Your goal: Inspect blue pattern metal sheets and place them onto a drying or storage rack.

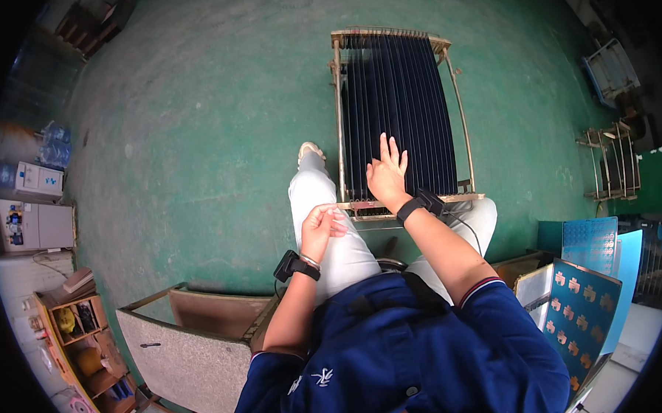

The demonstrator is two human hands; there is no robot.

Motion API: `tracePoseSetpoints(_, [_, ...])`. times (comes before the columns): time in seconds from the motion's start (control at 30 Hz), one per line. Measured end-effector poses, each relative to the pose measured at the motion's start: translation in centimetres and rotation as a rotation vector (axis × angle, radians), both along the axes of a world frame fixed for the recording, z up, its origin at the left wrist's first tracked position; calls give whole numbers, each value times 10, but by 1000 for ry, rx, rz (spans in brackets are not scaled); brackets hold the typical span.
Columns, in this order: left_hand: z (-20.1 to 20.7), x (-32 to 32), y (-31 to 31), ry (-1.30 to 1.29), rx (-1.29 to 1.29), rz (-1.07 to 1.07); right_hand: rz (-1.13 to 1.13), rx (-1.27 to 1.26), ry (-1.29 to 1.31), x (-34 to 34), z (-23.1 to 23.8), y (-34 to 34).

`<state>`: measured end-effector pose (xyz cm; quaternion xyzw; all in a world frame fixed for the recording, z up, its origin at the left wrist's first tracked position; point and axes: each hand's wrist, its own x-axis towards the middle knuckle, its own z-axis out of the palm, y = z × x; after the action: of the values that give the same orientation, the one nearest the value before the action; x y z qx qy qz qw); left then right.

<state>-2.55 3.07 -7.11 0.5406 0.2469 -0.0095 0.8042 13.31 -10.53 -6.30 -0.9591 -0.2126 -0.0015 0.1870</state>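
Observation:
Between my knees stands a rack (459, 112) with a worn metal frame. It holds a row of thin dark sheets (415, 92), set on edge side by side and running lengthwise. My right hand (390, 173) is over the near part of these sheets, with its fingers stretched out and apart. Whether its fingertips touch them I cannot tell. By the rack's near left corner is my left hand (324, 225), above my thigh. Its fingers are loosely bent and apart, and nothing shows in them. Each wrist wears a black strapped device.
A grey-topped table (190, 360) stands close on my left. Blue patterned panels (583, 306) lean at my right. Farther off are another rack (611, 163), water bottles (53, 145), a cabinet (51, 226) and a wooden shelf (78, 335). The floor (210, 138) is green.

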Motion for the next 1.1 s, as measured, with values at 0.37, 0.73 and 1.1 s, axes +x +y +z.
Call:
tracePoseSetpoints(0.37, [2,1,0,15,-10,-11,161,415,-196,19,165,-45])
tracePoseSetpoints(0.73, [127,39,-25,-331,-408,104,173,1046,405,-5,173,-168])
tracePoseSetpoints(1.1, [138,24,-17,-329,-274,157,-23,1283,526,-26,151,-157])
